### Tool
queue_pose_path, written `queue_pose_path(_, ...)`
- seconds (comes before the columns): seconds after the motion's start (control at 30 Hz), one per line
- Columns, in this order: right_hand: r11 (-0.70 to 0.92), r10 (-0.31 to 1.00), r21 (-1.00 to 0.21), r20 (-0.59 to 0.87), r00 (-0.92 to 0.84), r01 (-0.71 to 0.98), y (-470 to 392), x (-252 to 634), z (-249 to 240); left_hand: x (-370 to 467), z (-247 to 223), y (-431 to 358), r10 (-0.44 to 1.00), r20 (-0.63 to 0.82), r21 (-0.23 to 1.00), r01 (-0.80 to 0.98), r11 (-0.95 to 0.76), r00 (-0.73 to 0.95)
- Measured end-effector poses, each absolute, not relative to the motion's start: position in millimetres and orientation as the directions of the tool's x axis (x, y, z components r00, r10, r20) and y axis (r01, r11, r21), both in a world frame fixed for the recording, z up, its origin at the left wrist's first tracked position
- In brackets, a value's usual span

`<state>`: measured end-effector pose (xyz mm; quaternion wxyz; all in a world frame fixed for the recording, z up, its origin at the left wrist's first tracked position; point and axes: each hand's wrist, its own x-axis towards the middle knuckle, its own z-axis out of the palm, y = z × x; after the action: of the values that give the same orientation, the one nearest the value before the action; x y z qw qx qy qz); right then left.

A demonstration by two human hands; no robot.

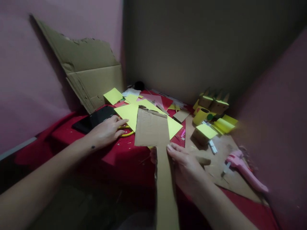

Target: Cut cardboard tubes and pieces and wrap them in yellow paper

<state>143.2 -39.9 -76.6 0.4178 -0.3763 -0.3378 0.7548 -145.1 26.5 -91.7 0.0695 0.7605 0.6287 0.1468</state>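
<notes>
In the head view, the right hand (185,164) pinches the cardboard piece (153,127) at centre in its fingers. Left of centre, the left hand (107,129) meets yellow loops (127,134); I cannot tell whether its fingers grip. A pink glue gun (244,169) lies lower right.

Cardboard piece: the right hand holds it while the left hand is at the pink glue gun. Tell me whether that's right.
Wrong for the left hand: the head view shows it at the yellow loops. The right hand does hold the cardboard piece.
</notes>
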Motion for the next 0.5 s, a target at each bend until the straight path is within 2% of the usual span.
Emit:
queue_pose_path(0.17, -0.331, 0.938, -0.851, -0.249, -0.242, -0.408, -25.4, 129.9, -89.1, -151.1, -100.6, 48.9, 0.979, 0.180, 0.175, 0.977, -0.124, 0.092)
queue_pose_path(0.27, -0.326, 0.942, -0.857, -0.262, -0.207, -0.398, -21.4, 130.4, -93.7, -156.9, -98.2, 60.9, 0.979, 0.170, 0.134, 0.981, -0.140, 0.117)
queue_pose_path(0.43, -0.280, 0.960, -0.879, -0.243, -0.142, -0.387, -19.5, 128.3, -100.2, -160.8, -77.2, 53.1, 0.971, 0.134, 0.159, 0.963, -0.217, 0.197)
queue_pose_path(0.5, -0.257, 0.967, -0.886, -0.235, -0.103, -0.386, -18.4, 126.9, -102.2, -166.3, -66.0, 43.2, 0.973, 0.134, 0.246, 0.944, -0.218, 0.190)
